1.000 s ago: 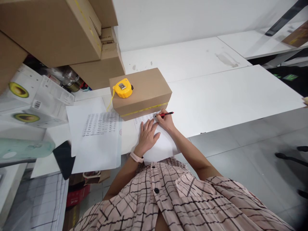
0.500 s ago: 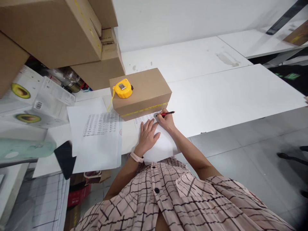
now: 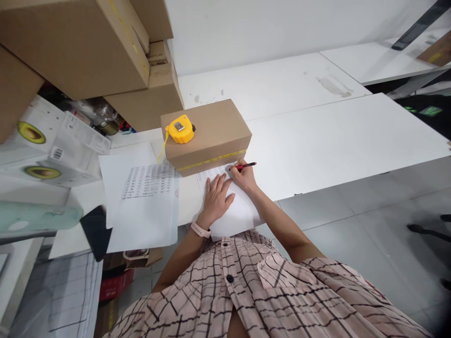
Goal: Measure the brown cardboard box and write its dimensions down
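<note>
Pen (image 3: 249, 165): shifted slightly rightward, mid-frame.
Right hand (image 3: 244, 177): fingers were clamped around the pen.
Left hand (image 3: 215, 199): lay flat, fingers slightly apart.
Sheet (image 3: 234, 218): lay beneath both hands, centre frame.

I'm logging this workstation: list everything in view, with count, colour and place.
pen: 1, red-black, in right hand
sheet: 1, white, under left hand
box: 1, brown, centre
tape measure: 1, yellow, on box
printed papers: several, white, left of sheet
stacked cartons: several, brown, upper left
avocado packaging: count unclear, white, left
cylinder: 1, pale green, left edge
flat object: 1, black, left
package: 1, red, lower left
sheeting: 1, checked white, lower left
tabletops: several, white, centre and right
far carton: 1, brown, upper right
bar: 1, dark, upper right
floor: 1, grey, lower right
wristband: 1, pink, by left hand
shirt: 1, pink plaid, bottom
left hand: 1, bare, on sheet
right hand: 1, bare, around pen
</note>
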### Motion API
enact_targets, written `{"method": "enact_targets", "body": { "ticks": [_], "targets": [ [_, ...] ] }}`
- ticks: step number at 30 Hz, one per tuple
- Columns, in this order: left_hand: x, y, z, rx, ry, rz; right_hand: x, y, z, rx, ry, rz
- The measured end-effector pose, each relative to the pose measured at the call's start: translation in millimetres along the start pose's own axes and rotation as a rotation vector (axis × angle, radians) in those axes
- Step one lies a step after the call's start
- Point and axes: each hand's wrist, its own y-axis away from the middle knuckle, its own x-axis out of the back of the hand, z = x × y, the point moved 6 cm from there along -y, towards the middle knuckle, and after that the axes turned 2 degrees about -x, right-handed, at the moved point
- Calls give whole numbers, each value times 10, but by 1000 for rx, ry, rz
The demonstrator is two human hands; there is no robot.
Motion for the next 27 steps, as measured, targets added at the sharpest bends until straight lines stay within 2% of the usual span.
{"method": "enact_targets", "body": {
  "ticks": [20, 27],
  "targets": [
    [-7, 11, -10, 4, 3, -3, -5, 1, 17, 5, -5, -6],
    [-9, 12, -12, 4, 11, 0, 12, -6, 13, 33, 18, 29]
  ]
}}
